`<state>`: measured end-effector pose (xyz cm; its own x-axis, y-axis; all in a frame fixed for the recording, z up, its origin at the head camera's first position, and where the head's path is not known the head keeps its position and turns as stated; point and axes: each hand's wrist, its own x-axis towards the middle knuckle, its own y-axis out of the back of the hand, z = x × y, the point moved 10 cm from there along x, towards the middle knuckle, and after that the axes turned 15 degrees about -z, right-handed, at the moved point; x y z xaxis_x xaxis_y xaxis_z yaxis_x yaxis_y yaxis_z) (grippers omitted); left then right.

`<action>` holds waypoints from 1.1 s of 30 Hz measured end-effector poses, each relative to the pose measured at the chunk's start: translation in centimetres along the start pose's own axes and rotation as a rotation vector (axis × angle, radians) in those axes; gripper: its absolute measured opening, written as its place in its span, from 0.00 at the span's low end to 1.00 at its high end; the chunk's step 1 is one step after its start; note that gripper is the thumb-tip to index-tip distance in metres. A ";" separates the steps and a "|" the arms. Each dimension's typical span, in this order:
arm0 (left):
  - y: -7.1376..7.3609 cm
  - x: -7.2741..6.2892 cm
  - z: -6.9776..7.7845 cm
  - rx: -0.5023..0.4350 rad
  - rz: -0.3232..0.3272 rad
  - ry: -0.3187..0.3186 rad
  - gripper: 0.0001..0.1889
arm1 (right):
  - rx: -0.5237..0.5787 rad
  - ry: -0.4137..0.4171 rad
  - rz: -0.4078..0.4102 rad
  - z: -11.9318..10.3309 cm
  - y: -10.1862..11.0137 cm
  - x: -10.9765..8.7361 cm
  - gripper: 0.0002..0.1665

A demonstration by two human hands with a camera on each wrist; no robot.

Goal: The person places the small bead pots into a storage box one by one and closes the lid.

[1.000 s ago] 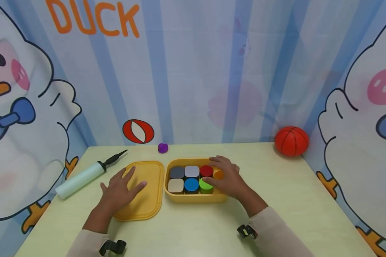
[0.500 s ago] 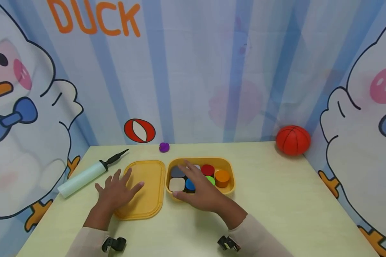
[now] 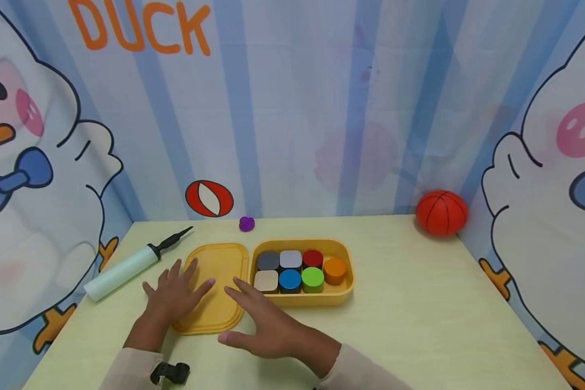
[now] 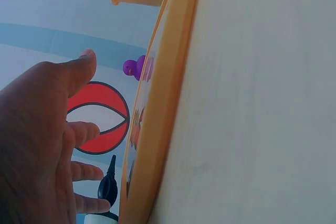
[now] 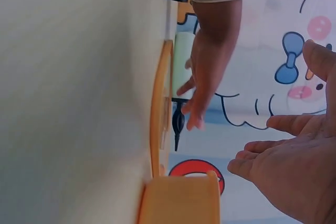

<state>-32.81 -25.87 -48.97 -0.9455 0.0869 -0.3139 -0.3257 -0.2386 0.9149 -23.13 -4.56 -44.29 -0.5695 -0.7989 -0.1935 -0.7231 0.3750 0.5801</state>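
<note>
A flat yellow lid point(image 3: 222, 265) lies on the table, left of a yellow box point(image 3: 341, 295). Inside the box stand several small pieces with coloured tops, among them an orange one point(image 3: 335, 270), a green one point(image 3: 313, 279) and a blue one point(image 3: 290, 280). My left hand point(image 3: 172, 295) hovers over the lid's left side, fingers spread, holding nothing. In front of the box my right hand point(image 3: 275, 327) is in the air, its fingers extended toward the lid's right edge and nothing in its grasp. Both palms show in the wrist views, including the left hand point(image 4: 42, 135).
A pale green hand pump point(image 3: 127, 272) with a black nozzle lies at the left. Behind the lid sits a small purple toy point(image 3: 246, 223). A red ball point(image 3: 441, 212) stands in the back right corner. Printed duck curtains enclose the table point(image 3: 409, 325).
My right hand has moved left and toward me, away from above the box, uncovering the coloured pieces. My left hand has stayed nearly still over the lid.
</note>
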 end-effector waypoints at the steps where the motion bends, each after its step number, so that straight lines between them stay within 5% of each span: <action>1: -0.1 0.1 0.0 -0.002 -0.002 -0.002 0.52 | -0.001 0.000 -0.013 0.0 -0.4 0.2 0.48; 5: -0.4 0.2 -0.2 -0.017 -0.014 -0.006 0.53 | -0.011 -0.023 -0.052 0.2 -1.8 1.5 0.48; 10: -0.8 0.3 -0.5 -0.051 -0.042 -0.017 0.53 | -0.016 -0.147 -0.078 0.9 -3.2 2.8 0.49; 18: -1.5 0.9 -0.6 -0.080 -0.074 -0.037 0.53 | 0.019 -0.324 -0.021 2.5 -3.8 4.2 0.52; 33: -2.1 0.8 -0.7 -0.105 -0.073 -0.091 0.51 | 0.009 -0.414 0.017 4.4 -3.9 5.9 0.57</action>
<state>-32.91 -26.00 -51.37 -0.9166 0.1933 -0.3500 -0.3966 -0.3281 0.8574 -25.33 -8.67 -51.17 -0.6890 -0.5366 -0.4871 -0.7148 0.3921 0.5791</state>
